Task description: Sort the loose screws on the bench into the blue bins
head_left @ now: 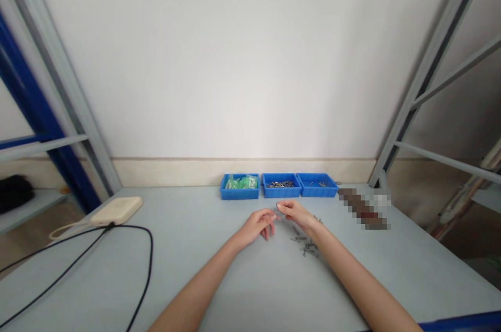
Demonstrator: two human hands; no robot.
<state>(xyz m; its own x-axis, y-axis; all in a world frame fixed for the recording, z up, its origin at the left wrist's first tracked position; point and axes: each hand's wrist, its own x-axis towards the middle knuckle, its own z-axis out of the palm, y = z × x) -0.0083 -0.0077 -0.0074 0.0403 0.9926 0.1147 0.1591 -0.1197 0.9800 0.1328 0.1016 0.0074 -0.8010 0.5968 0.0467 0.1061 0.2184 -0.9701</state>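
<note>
Past the right hand (296, 216), green packets' (241, 182) print blurs.

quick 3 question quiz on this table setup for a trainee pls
1. Which of the blue rectangular plastic trays holds green items: a) the leftmost, b) the middle, or c) the rightmost?
2. True or false: the small grey metal pieces on the pale grey table lie nearer the right hand than the left hand.
3. Fill the gap: the cream rounded box, beside a looped black cable, lies on the ___ side of the table in this view.

Key: 1 a; 2 true; 3 left
</note>
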